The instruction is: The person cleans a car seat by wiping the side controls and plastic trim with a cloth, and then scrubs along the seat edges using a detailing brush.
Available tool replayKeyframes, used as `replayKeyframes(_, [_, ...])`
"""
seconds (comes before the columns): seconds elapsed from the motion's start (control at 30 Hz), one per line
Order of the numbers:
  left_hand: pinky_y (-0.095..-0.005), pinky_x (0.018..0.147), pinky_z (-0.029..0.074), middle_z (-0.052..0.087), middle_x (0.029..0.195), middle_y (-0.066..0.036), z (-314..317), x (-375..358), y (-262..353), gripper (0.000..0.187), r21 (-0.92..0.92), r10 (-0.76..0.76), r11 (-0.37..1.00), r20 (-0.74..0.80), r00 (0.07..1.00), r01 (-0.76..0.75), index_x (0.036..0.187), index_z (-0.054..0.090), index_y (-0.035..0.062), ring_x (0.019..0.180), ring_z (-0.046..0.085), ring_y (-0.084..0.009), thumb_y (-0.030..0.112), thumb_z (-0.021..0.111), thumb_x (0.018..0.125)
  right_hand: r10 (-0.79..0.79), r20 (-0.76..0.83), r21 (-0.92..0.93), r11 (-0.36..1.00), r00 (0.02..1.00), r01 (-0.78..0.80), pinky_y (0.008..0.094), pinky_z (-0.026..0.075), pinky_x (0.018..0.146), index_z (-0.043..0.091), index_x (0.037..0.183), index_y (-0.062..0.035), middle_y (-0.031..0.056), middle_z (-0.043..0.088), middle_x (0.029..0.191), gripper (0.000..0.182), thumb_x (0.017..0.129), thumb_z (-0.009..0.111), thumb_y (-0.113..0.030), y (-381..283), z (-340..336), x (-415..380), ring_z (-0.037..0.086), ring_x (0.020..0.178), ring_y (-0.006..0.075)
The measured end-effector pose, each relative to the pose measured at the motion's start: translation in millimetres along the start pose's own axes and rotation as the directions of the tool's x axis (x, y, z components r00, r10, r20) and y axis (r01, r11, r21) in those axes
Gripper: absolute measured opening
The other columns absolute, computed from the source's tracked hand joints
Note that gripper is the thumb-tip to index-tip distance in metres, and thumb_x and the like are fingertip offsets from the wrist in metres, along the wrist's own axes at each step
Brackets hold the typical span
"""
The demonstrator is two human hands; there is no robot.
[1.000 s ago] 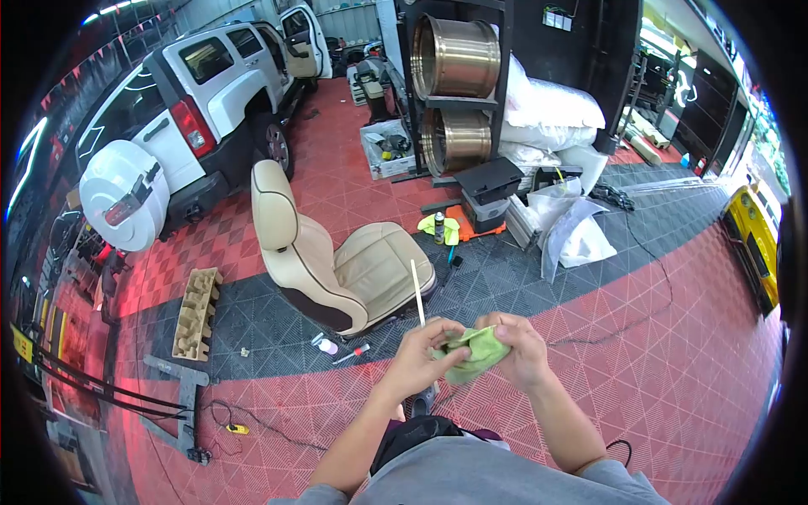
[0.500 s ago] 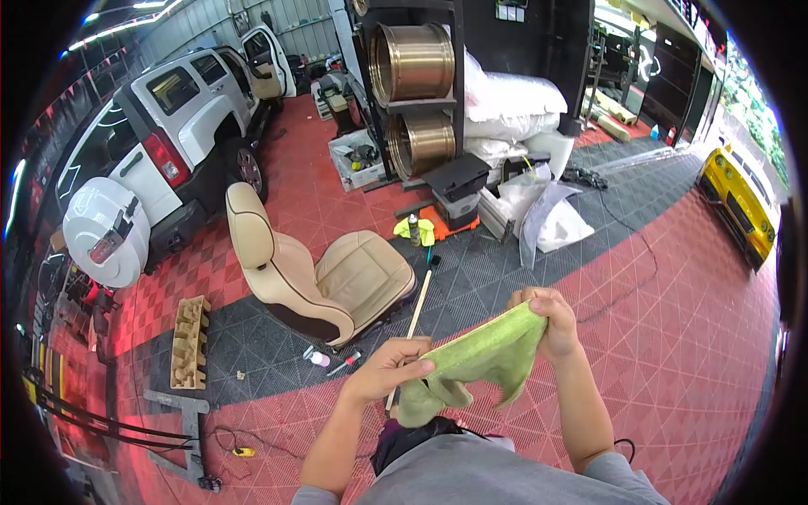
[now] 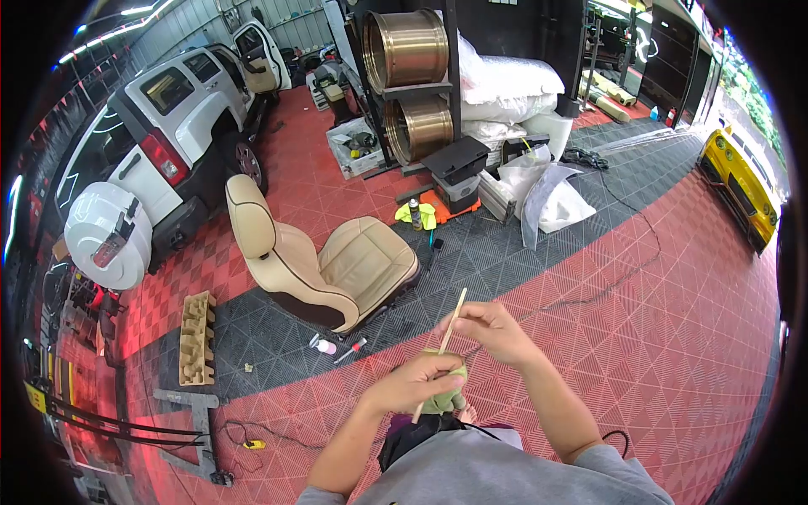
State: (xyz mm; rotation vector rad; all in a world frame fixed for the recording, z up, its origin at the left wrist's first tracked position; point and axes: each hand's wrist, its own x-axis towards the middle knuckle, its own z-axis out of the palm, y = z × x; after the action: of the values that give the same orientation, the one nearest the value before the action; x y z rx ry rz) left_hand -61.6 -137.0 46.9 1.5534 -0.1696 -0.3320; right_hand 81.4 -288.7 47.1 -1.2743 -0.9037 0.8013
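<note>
In the head view, I see the left hand (image 3: 412, 385) closed around a green cloth (image 3: 443, 402) and a pale stick (image 3: 452, 324), at the near middle, just in front of the person's grey shirt (image 3: 505, 471). The stick leans, its top end tipped right. The right hand (image 3: 497, 334) has its fingers curled at the stick's upper part; whether they pinch it, I can't tell. Farther off, slightly left, stands a beige seat (image 3: 362, 261), with a bottle (image 3: 323, 345) on the floor near it.
</note>
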Motion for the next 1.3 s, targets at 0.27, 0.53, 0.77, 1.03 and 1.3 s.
replayKeyframes(0.27, [-0.0323, 0.079, 0.046, 0.055, 0.089, -0.007, 33, -8, -39, 0.021, 0.512, 0.352, 0.844, -0.309, 0.884, -0.157, 0.103, 0.058, -0.0013, 0.086, 0.057, -0.0199, 0.020, 0.058, 0.099, -0.248, -0.298, 0.086, 0.955, 0.922, 0.284, 0.0290, 0.052, 0.081, 0.062, 0.107, 0.0023, 0.0069, 0.067, 0.092, 0.019, 0.103, 0.050, -0.012, 0, 0, -7, 0.064, 0.086, 0.0134])
replayKeyframes(0.53, [-0.0209, 0.071, 0.048, 0.061, 0.092, 0.002, 34, -17, -82, 0.021, -0.254, -0.195, 0.967, -0.649, 0.735, 0.033, 0.113, 0.063, -0.0003, 0.082, 0.058, -0.0074, 0.016, 0.056, 0.101, -0.298, -0.455, -0.101, 0.954, 0.839, 0.283, 0.0242, 0.045, 0.059, 0.067, 0.112, 0.0023, 0.0028, 0.056, 0.080, 0.019, 0.100, 0.056, -0.008, -24, -21, -44, 0.056, 0.065, 0.0105])
replayKeyframes(0.77, [-0.0251, 0.088, 0.050, 0.068, 0.111, -0.005, 3, 0, -40, 0.026, -0.241, -0.023, 0.953, -0.660, 0.751, -0.183, 0.122, 0.061, -0.0035, 0.100, 0.064, -0.0113, 0.001, 0.058, 0.096, -0.508, -0.326, -0.543, 0.791, 0.797, 0.282, 0.0269, 0.046, 0.060, 0.072, 0.106, -0.0008, 0.0078, 0.061, 0.087, 0.020, 0.087, 0.067, 0.002, -36, -20, -48, 0.059, 0.072, 0.0141])
replayKeyframes(1.03, [-0.0305, 0.089, 0.055, 0.067, 0.113, -0.012, -9, 10, -6, 0.040, -0.406, -0.006, 0.863, -0.602, 0.798, -0.300, 0.127, 0.057, -0.0038, 0.100, 0.068, -0.0182, -0.002, 0.058, 0.087, -0.471, -0.265, -0.560, 0.785, 0.841, 0.264, 0.0312, 0.050, 0.066, 0.072, 0.107, -0.0012, 0.0103, 0.062, 0.088, 0.020, 0.089, 0.066, 0.000, -37, -14, -47, 0.064, 0.077, 0.0216])
replayKeyframes(1.3, [-0.0340, 0.095, 0.054, 0.063, 0.122, -0.013, -16, 1, 9, 0.046, -0.444, 0.069, 0.840, -0.485, 0.872, -0.313, 0.133, 0.054, -0.0029, 0.108, 0.066, -0.0206, 0.000, 0.059, 0.087, -0.482, -0.163, -0.691, 0.679, 0.861, 0.249, 0.0342, 0.050, 0.066, 0.074, 0.104, -0.0047, 0.0077, 0.061, 0.083, 0.020, 0.084, 0.069, 0.000, -13, -8, -55, 0.061, 0.076, 0.0234])
